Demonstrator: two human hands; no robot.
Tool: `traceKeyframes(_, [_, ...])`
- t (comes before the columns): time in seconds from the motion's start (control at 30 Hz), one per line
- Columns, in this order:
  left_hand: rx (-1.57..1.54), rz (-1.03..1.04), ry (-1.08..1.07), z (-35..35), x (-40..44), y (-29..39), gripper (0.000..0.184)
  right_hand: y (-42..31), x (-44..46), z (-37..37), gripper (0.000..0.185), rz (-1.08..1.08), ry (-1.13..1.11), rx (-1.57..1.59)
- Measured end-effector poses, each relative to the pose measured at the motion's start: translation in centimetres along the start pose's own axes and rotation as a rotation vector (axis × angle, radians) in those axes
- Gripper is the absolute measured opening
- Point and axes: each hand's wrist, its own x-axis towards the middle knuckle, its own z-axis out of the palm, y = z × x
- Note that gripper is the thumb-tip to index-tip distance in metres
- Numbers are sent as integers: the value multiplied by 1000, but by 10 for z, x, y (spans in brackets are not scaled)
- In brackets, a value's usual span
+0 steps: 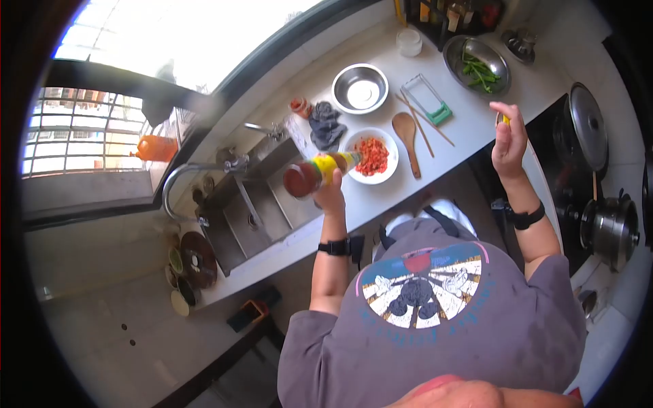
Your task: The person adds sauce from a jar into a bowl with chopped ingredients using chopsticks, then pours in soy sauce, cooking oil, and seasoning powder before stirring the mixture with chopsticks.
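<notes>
1. Tilting toward the white bowl of chopped red pieces, the sauce bottle is gripped in the left hand, dark contents in its base, neck at the rim.
2. The right hand is raised by the counter edge, fingers bent, pinching a small yellow piece.
3. A round steel bowl sits behind the white bowl; farther right, an oval metal dish holds cut green vegetables.
4. On the pale counter lie a wooden spoon, chopsticks and a green-handled tool.
5. A sink is left, a stove right, a barred window beyond.
</notes>
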Motion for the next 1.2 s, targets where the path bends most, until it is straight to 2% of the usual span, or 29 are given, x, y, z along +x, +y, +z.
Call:
traceKeyframes(0.1, [-24,-57,-7,8,9,-4,64,3,8,5,33,-6,23,27])
traceKeyframes(0.2, [-8,-10,-13,11,8,-2,63,5,-1,2,33,18,7,32])
traceKeyframes(0.37, [186,-29,-52,7,9,-7,58,2,1,1,30,47,-1,41])
traceKeyframes(0.53, [-30,17,-20,14,11,-23,58,12,-2,-5,31,68,2,17])
traceKeyframes(0.63, [112,124,-85,17,21,-30,59,12,4,-6,31,48,24,13])
traceKeyframes(0.7, [175,-31,-30,15,15,-15,58,8,-1,-6,32,91,24,45])
traceKeyframes(0.8, [243,6,-51,15,18,-14,58,8,1,-8,32,71,31,24])
traceKeyframes(0.87, [176,123,-80,23,21,-14,60,13,2,-10,31,91,21,0])
traceKeyframes(0.93, [353,1,-71,19,19,-23,61,6,2,-8,31,103,34,20])
traceKeyframes(0.97, [155,17,-52,25,20,-20,62,10,3,-8,30,74,38,-5])
traceKeyframes(1.0, [167,84,-68,29,23,-16,62,13,3,-9,30,39,36,2])
traceKeyframes(1.07, [425,88,-96,23,24,-20,60,9,6,-7,30,62,32,8])
traceKeyframes(1.13, [98,-21,22,31,22,-17,60,12,10,-6,32,64,48,3])
traceKeyframes(1.2, [70,3,62,28,20,-21,62,11,4,-9,35,96,26,6])
